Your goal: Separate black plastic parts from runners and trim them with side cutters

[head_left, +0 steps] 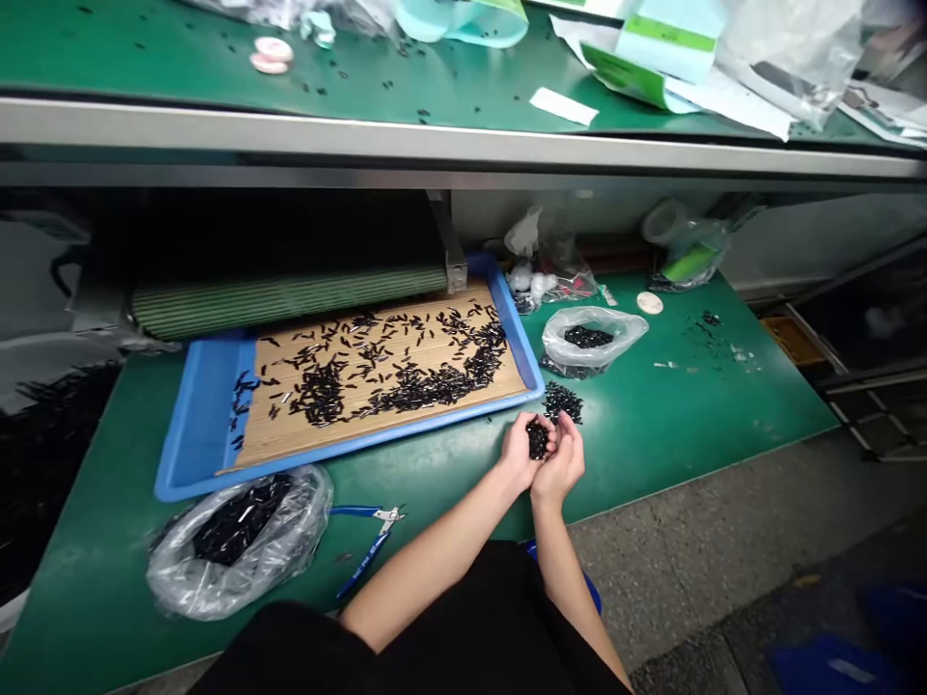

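My left hand (517, 448) and my right hand (561, 470) are cupped against each other over the green table. In the hollow between them lies a handful of small black parts (537, 440), too small to name. Just beyond my fingertips a loose heap of like black parts (563, 402) rests on the tabletop. Behind that heap stands an open clear plastic bag (629, 334) with black parts inside. To the left, a blue tray (346, 451) with a cardboard-coloured bottom carries many scattered black pieces.
Nippers with blue handles (362, 560) lie beside another clear bag (300, 560) of black pieces. A green ribbed conveyor belt (290, 304) ends above the tray. A shelf edge (463, 145) runs overhead. A round pale disc (650, 303) and filled plastic bags (695, 253) sit farther back.
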`<state>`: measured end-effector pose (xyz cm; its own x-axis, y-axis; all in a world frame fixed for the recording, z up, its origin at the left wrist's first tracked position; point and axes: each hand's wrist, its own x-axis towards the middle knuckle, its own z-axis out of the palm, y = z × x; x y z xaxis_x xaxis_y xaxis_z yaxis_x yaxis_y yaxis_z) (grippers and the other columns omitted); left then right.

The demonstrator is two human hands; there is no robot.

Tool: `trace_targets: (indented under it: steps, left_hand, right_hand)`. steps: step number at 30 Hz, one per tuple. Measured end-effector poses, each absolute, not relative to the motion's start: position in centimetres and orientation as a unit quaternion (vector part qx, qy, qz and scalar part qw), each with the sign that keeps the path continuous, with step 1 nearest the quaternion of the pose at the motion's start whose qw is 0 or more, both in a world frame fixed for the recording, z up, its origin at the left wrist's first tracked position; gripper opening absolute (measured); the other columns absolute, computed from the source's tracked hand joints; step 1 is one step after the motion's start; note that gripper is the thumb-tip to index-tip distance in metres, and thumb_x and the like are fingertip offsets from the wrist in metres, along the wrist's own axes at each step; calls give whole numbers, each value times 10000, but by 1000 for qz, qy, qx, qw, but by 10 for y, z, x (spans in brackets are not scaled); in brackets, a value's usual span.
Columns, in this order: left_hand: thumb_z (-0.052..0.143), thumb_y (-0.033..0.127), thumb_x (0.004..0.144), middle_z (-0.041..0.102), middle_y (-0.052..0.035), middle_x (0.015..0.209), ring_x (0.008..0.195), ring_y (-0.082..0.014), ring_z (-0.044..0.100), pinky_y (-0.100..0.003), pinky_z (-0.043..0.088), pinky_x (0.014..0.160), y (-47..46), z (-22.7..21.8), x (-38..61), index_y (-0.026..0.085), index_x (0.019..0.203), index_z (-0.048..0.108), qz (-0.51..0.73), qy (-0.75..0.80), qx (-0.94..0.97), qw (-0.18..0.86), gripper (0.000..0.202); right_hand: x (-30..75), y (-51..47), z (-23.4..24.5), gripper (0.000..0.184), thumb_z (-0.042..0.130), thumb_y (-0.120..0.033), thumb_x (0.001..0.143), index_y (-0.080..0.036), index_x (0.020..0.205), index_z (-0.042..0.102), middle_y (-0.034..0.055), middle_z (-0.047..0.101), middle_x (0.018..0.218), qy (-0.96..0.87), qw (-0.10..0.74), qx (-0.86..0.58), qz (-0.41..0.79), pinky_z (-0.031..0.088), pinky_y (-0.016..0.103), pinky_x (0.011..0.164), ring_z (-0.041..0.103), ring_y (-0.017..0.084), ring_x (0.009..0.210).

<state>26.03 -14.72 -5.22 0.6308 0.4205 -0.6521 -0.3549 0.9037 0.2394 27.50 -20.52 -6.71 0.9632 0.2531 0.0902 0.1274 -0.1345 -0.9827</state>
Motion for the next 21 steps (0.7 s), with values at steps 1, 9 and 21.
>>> trace_targets:
  steps: [1,9,21]
  left_hand:
    - [590,390,953,647,-66,1059,864,-159,643,-336,569,743,-149,-59,271,140,1140,611,213,377,93,897,313]
    - [599,332,948,643,-76,1159,1023,-181,612,-394,530,913,-142,-90,287,183,1032,659,254,347,471,770,182]
    - [714,88,751,677,-99,1189,1299,-281,506,-464,245,1195,-136,-66,250,186,979,718,280,233,620,694,249]
  right_hand:
    - [283,-210,-75,481,346,-347,980,-69,1271,611,195,628,1304,-142,622,-770,12,451,474,1054,591,281,1219]
    - [311,-225,-103,498,339,-310,998,-97,1421,489,211,396,1537,-243,435,-865,-59,245,576,1174,253,317,1486]
    - [334,-153,-37,320,456,-243,971,-160,1204,658,147,629,1231,-529,383,-757,-20,415,426,1062,555,249,1178]
